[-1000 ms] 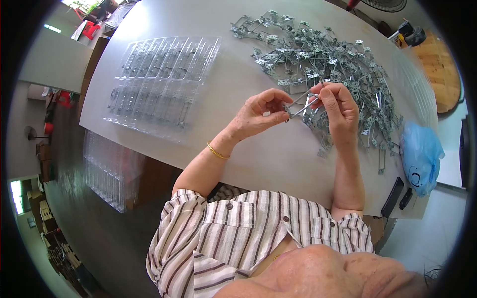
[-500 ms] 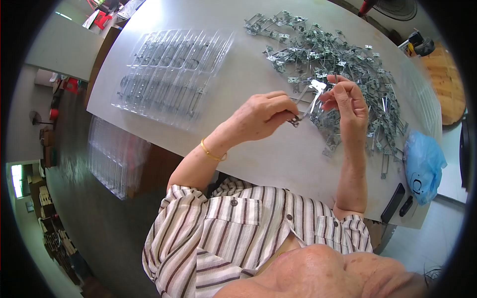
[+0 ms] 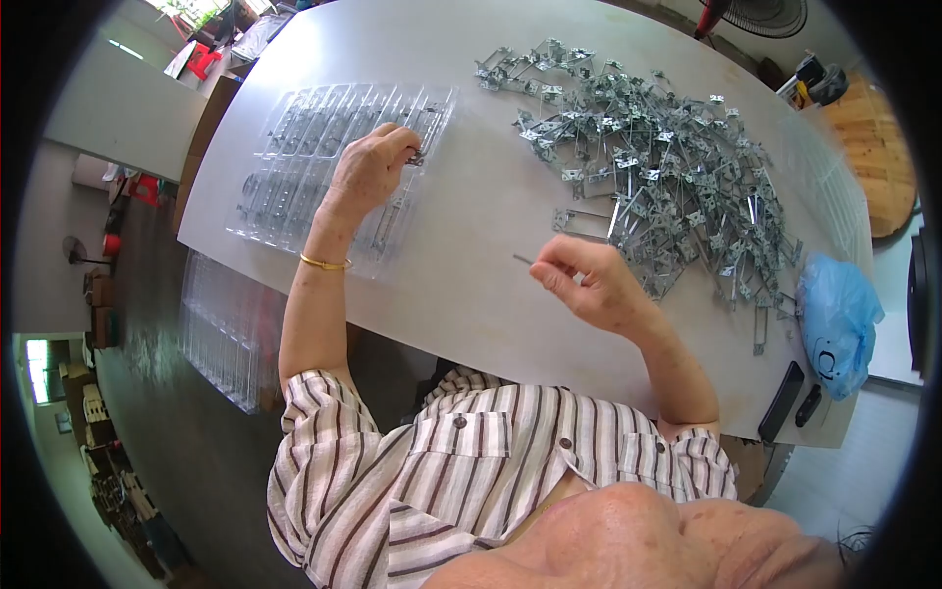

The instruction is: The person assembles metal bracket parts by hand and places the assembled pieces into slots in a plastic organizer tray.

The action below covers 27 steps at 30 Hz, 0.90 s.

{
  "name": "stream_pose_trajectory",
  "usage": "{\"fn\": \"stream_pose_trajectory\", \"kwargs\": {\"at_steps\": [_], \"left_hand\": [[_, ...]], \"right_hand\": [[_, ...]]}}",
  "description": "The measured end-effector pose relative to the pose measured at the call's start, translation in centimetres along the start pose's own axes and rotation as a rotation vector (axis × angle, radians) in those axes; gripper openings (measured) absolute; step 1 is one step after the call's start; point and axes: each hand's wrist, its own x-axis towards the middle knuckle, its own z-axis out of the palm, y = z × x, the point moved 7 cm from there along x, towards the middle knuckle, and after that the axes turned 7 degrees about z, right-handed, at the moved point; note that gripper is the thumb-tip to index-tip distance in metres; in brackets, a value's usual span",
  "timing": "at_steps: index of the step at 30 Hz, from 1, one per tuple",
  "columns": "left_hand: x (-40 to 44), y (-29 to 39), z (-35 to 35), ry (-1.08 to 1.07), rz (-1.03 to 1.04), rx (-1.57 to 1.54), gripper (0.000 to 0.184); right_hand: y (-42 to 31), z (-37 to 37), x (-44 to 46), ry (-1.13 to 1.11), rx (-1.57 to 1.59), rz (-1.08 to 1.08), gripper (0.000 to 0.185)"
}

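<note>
My left hand is over the right side of the clear plastic tray, its fingers closed on a small metal bracket at one of the compartments. The tray's narrow slots hold several metal parts, partly blurred by the clear plastic. My right hand hovers above the table near the front of the pile, thumb and fingers pinching a thin dark metal rod that points left. Behind it lies a large tangled pile of galvanized wire-and-plate brackets.
A blue plastic bag lies at the table's right edge, with a black phone and a small black object nearby. More clear trays are stacked below the table's left edge. A fan stands beyond the far right.
My left hand has moved left from beside the pile to the tray with the bracket. My right hand has come down and left from the pile, holding the rod.
</note>
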Motion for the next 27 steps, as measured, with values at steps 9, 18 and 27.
{"fn": "stream_pose_trajectory", "kwargs": {"at_steps": [9,18,27], "left_hand": [[0.9,-3.0,2.1,-0.1,-0.054,0.112,0.007],[1.3,-3.4,2.0,-0.188,-0.081,0.209,0.007],[1.1,-3.9,3.1,-0.211,-0.105,0.253,0.008]], "right_hand": [[-0.7,1.4,0.1,-0.064,0.007,-0.023,0.016],[-0.4,2.0,0.0,-0.095,0.019,-0.018,0.016],[-0.9,2.7,-0.2,-0.129,0.016,-0.056,0.015]]}}
